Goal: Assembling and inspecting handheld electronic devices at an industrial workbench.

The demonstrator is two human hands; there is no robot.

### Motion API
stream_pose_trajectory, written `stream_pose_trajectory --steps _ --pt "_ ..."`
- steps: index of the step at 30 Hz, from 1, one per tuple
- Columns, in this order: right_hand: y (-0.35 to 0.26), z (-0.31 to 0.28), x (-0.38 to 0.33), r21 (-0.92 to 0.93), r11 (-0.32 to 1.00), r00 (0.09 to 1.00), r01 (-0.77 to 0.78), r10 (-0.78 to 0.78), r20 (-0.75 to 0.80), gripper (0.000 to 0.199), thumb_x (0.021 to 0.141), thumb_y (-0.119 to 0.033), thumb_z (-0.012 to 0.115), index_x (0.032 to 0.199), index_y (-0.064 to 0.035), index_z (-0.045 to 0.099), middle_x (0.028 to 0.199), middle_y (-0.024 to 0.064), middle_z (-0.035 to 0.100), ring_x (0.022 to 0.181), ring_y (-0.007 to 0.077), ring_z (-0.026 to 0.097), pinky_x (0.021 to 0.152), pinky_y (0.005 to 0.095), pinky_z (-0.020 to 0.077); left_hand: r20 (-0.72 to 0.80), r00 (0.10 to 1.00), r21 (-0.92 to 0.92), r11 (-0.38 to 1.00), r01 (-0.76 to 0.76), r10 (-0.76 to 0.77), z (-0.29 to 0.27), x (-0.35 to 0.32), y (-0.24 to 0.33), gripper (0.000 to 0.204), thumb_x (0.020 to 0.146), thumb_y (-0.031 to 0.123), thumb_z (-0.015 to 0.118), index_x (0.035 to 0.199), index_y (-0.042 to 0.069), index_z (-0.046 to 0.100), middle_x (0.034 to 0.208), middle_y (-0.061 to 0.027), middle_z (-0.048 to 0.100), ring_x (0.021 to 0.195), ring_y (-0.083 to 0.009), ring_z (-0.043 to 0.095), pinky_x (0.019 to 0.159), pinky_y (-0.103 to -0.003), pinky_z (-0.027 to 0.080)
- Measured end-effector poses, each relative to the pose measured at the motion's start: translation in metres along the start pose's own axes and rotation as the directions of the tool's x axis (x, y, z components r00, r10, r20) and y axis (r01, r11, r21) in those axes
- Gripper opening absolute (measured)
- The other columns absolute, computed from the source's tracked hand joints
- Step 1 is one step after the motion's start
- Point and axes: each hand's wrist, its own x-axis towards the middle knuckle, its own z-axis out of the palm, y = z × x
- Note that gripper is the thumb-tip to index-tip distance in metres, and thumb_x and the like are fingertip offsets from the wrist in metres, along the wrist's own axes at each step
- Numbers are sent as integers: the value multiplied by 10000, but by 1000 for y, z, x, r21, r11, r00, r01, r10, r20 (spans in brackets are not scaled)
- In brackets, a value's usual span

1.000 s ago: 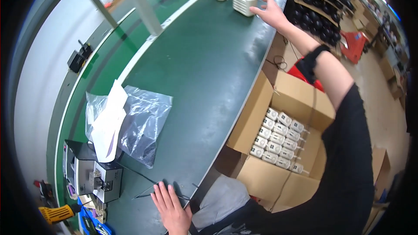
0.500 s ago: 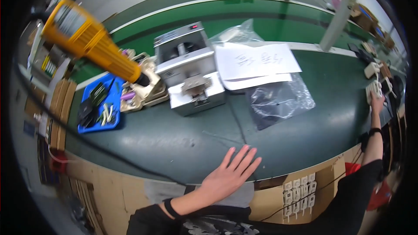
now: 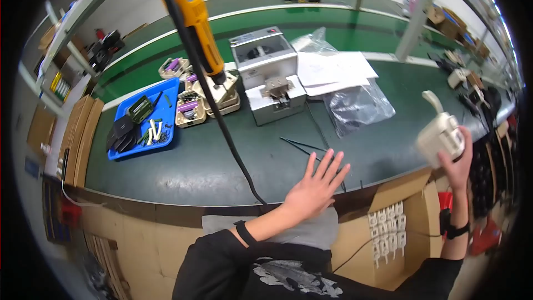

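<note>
One white plastic unit point(image 3: 440, 139) now sits in the person's right hand point(image 3: 456, 158), lifted clear of the desk point(image 3: 183, 166) and held out over its right end, above the open cardboard box point(image 3: 388, 230) of similar white pieces below the edge. A second ago that hand was stretched far along the belt toward a cluster of these units; half a second ago it was at the belt's far right. Judging by this, one unit has been picked and brought back toward the body. The right hand's fingers are clamped round the unit's lower body, a curved handle-like part sticking up from it.

The left hand point(image 3: 316, 189) has stayed low at the desk's near edge, fingers spread apart and holding nothing, palm over the green surface beside some thin black cable ties point(image 3: 302, 145).

Further back stand a grey metal machine point(image 3: 267, 72), papers on a clear plastic bag point(image 3: 355, 100), a blue tray point(image 3: 145, 119) of small parts, and a hanging yellow electric screwdriver point(image 3: 194, 19).
</note>
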Motion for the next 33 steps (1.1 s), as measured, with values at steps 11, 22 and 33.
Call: stream_pose_trajectory --steps 11,22,33 --pt "-195 140 -133 -56 983 985 174 -172 32 661 597 -253 847 1131 -30 528 962 103 635 721 240 634 580 310 504 -249 962 -847 506 -162 -109 -8 -73 33 1133 638 139 840 1444 -60 68 1491 -301 216 1333 -412 380 1105 -474 310" --pt "-217 192 -167 34 979 978 202 -203 39 673 643 -275 846 1160 -33 492 1013 130 644 721 246 630 576 305 499 -327 914 -750 654 -98 -238 4 -127 16 1248 622 203 881 1426 -19 -47 1389 -284 249 1238 -363 422 1041 -471 350" --pt "-223 194 -168 217 962 961 167 -208 183 774 659 -443 847 1215 -34 496 1070 154 625 788 276 628 630 336 521 -292 916 -909 377 -177 -274 4 -148 -4 1244 572 134 905 1416 13 -1 1351 -244 340 1191 -333 500 991 -443 423"
